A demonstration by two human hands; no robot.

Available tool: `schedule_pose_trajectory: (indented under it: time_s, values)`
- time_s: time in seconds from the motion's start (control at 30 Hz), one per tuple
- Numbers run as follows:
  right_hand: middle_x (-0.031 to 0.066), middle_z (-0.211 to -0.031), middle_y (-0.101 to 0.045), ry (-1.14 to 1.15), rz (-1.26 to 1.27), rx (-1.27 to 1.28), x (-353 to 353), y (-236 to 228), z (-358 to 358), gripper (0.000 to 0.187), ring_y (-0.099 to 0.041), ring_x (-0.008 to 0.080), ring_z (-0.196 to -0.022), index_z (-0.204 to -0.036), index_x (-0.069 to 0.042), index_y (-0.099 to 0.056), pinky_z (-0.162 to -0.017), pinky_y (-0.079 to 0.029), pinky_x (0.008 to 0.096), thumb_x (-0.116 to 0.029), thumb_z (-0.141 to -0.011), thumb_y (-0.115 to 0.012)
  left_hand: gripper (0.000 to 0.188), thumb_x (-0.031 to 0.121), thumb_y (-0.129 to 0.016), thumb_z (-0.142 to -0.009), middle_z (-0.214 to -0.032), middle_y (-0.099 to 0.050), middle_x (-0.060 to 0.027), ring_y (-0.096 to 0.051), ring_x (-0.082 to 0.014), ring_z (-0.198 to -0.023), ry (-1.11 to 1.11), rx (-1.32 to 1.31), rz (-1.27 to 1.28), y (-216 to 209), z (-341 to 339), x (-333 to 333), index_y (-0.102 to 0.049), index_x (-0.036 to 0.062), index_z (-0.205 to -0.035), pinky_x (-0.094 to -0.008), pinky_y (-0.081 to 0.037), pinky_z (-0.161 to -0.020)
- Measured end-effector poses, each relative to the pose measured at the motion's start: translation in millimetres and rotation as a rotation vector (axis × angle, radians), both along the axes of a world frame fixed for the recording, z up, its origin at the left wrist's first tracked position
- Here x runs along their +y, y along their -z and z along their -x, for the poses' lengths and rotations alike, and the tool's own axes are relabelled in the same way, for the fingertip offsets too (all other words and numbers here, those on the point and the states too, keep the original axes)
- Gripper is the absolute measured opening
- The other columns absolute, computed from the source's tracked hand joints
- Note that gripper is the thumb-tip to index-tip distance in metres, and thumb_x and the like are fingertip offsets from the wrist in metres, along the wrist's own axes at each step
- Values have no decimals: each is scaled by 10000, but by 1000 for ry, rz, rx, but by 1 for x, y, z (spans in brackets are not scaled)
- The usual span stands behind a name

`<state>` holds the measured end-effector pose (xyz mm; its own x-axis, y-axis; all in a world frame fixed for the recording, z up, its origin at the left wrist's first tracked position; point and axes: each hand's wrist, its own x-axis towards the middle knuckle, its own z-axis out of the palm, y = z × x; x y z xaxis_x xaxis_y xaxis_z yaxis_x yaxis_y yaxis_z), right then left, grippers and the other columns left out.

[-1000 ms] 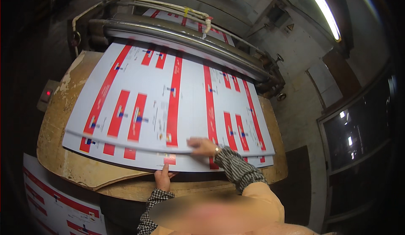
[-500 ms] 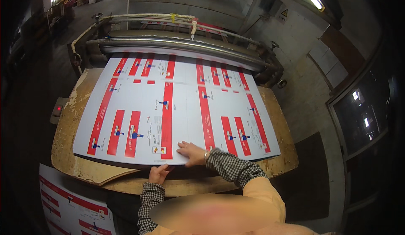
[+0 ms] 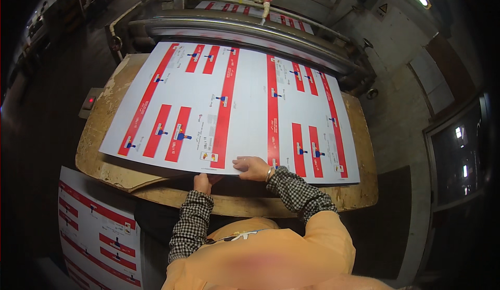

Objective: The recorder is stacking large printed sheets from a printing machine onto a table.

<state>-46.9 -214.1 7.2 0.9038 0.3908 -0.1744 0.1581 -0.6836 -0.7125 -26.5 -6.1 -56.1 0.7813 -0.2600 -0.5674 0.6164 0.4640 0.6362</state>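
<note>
A large white printed sheet [image 3: 249,134] with red bars and small blue figures lies on top of a stack on the worn wooden table. My right hand [image 3: 252,168] is closed at the middle of its near edge, with curled fingers over the top. Just left of it, my left hand [image 3: 204,182] grips the same edge from below; part of its fingers is hidden under the sheet. At the far end of the table stands a roller machine [image 3: 245,34] with a long metal roller. Behind the roller, another printed sheet [image 3: 250,11] shows.
The wooden table [image 3: 112,97] has rounded, chipped edges. At its left is a small box with a red light [image 3: 91,100]. More printed sheets [image 3: 96,222] stand low at the near left. A wall and a dark window [image 3: 458,154] are on the right.
The sheet that lay under the roller has moved away from me, and a printed sheet shows behind it. The top sheet now lies fully visible. My right hand has drawn back to the near edge.
</note>
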Motion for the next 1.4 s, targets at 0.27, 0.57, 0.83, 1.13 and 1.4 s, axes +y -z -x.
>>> schedule_pose_trajectory:
  time_s: [0.27, 0.57, 0.83, 1.13, 1.4]
  values:
    - [163, -1065, -558, 297, 150, 54, -26, 24, -76, 405, -490, 293, -1061, -988, -41, -596, -897, -395, 312, -272, -658, -626, 335, 253, -483, -870, -919, -581, -150, -607, -239, -786, 55, -12, 25, -2, -4, -3, -481, -57, -995, -365, -517, -700]
    - [242, -1352, -250, -81, 380, -80, 9, 19, -11, 857, -202, 403, -1266, -1281, -75, -356, -1024, -215, 465, -320, -559, -747, 296, 174, -552, -813, -898, -591, -129, -598, -222, -798, -5, -43, 58, 5, -1, 6, -498, -27, -1024, -364, -503, -719]
    - [168, -1109, -562, 86, -238, 43, -22, -30, -26, 298, -554, 222, -1005, -1021, 31, -574, -872, -429, 286, -93, -751, -554, 282, 150, -403, -879, -1045, -565, -156, -555, -271, -968, 99, -62, 167, 2, 0, 9, -509, -33, -1067, -433, -470, -839]
    - [178, -1149, -532, 102, -165, -17, -11, 8, 2, 331, -464, 285, -1131, -1012, 25, -583, -955, -363, 317, -128, -718, -597, 341, 181, -319, -892, -1013, -553, -174, -562, -283, -929, 28, -2, 44, -3, -3, -1, -438, -30, -1133, -468, -455, -843]
    - [190, -1140, -532, 303, 122, -25, -23, 36, -64, 397, -477, 298, -1108, -977, 25, -588, -942, -371, 312, -204, -658, -647, 347, 246, -494, -860, -971, -579, -164, -593, -258, -854, 47, -6, 63, 7, -4, 2, -453, -23, -1076, -392, -510, -704]
